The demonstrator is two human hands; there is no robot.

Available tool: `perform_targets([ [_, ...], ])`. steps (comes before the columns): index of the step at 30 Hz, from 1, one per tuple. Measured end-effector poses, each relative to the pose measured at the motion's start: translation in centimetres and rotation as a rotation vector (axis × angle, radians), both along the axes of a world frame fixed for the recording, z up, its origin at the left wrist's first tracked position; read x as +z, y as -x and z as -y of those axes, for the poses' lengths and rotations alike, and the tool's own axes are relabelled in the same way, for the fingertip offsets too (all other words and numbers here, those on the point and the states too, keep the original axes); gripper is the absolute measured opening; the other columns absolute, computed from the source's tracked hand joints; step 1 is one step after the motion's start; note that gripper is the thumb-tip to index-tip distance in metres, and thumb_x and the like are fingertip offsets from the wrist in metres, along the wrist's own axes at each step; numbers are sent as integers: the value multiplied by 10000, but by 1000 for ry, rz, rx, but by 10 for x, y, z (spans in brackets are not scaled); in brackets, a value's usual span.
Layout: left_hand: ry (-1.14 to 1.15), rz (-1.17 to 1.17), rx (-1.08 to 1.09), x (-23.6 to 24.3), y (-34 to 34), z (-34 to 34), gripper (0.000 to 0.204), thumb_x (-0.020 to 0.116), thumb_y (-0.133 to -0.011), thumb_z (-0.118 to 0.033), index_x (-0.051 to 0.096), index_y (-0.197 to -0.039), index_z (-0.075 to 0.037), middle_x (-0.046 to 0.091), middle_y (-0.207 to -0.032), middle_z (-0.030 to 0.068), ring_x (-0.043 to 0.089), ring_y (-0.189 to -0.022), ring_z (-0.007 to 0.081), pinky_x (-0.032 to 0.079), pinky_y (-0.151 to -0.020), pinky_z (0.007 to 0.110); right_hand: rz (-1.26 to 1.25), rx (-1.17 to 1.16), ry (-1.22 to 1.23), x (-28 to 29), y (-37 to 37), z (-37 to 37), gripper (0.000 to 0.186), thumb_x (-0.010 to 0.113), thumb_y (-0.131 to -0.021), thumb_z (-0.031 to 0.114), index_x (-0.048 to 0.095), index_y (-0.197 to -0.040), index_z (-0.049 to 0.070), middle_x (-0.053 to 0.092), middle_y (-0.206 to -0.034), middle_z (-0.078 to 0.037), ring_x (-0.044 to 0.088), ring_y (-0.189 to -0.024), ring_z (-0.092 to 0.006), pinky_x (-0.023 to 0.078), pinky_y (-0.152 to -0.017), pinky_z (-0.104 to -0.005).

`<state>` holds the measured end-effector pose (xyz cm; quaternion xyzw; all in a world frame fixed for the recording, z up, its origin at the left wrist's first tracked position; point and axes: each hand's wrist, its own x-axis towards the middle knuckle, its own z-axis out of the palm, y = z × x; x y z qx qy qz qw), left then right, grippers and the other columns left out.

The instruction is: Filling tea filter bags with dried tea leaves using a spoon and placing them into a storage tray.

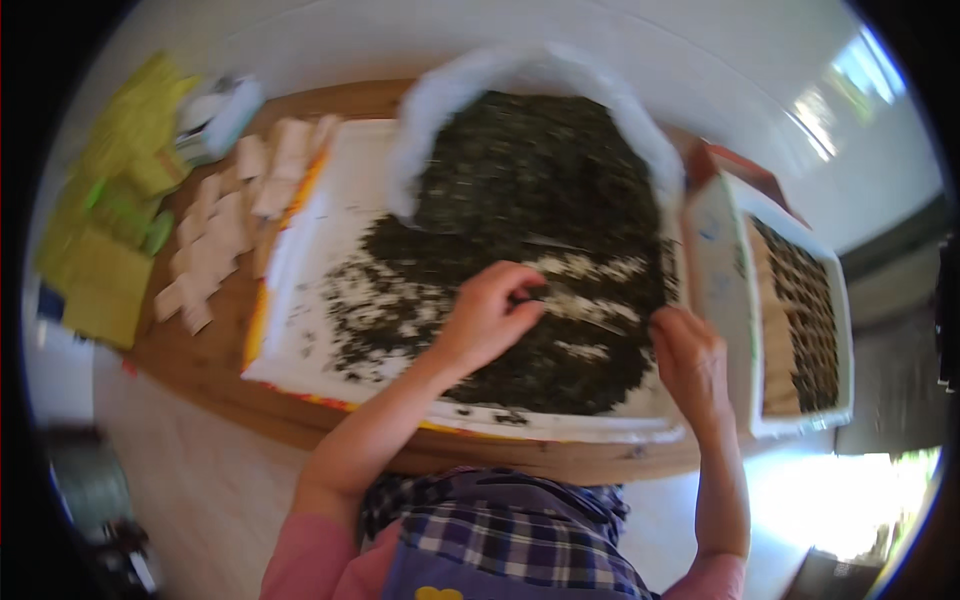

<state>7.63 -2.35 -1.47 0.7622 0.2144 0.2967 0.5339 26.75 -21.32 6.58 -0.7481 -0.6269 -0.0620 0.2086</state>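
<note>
Dark dried leaves [560, 380] lie spread over a white tray [345, 165] in front of me. Over their middle, my left hand [488, 312] is closed in a pinch, with a dark bit of the leaves showing between thumb and forefinger. At the tray's right edge my right hand [690, 360] is also closed, thumb and fingertips together. Whatever its fingertips hold is too small or blurred to make out. Behind both hands a clear plastic bag [405, 165] gapes wide, full of the same leaves.
Right of the tray stands a white box [722, 290] holding rows of small beige packets with dark leaves. Several beige paper pieces [210, 235] lie left on the wooden table [200, 365]. Beyond them are a yellow-green bag [105, 270] and a pale blue-white box [225, 120].
</note>
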Motion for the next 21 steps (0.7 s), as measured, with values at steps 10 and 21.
perform_targets([
  [10, -169, -8, 365, 27, 137, -60, 291, 715, -830, -103, 627, -1100, -38, 653, -1003, 54, 633, -874, 152, 516, -730, 309, -131, -34, -9, -91, 1, -5, 58, 604, -841, -27, 616, -893, -4, 589, -865, -178, 575, -835, -367, 465, -725, -446],
  [21, -218, -832, 1636, -34, 342, -194, 660, 767, -730, -334, 512, -1256, -29, 577, -1219, 171, 516, -1183, 367, 463, -958, 459, -246, -159, -86, -113, -13, -3, 101, 581, -931, 32, 616, -993, -40, 629, -859, -146, 582, -748, -255, 475, -706, -336],
])
